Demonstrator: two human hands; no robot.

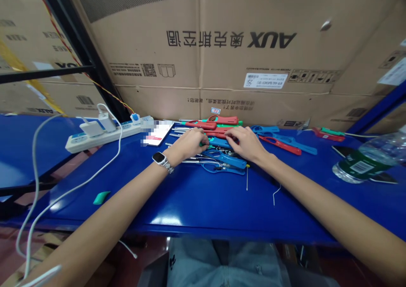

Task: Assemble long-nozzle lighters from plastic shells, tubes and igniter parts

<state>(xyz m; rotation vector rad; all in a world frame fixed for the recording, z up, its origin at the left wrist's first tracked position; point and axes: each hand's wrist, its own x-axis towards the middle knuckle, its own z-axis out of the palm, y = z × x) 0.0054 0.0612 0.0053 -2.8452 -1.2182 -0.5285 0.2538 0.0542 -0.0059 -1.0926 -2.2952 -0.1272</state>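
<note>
Red and blue long-necked lighters lie in a row in front of me, their metal tubes pointing left. My left hand [192,143] is closed over the tube side, fingertips pinched at a small green part that looks like a trigger. My right hand [247,143] bends its thumb and fingers around the handle end of a blue lighter [219,142], between the two hands. Just behind is a red lighter [222,131]. Nearer to me, another blue lighter [226,158] shows white wires and inner parts. My fingers hide part of the contact.
A power strip [95,137] with plugs and white cables stands left, beside a phone [158,133]. A loose green piece [101,197] lies near my left forearm. Blue handle shells [294,143] and a plastic bottle [361,164] are right. Cardboard [203,67] closes off the back.
</note>
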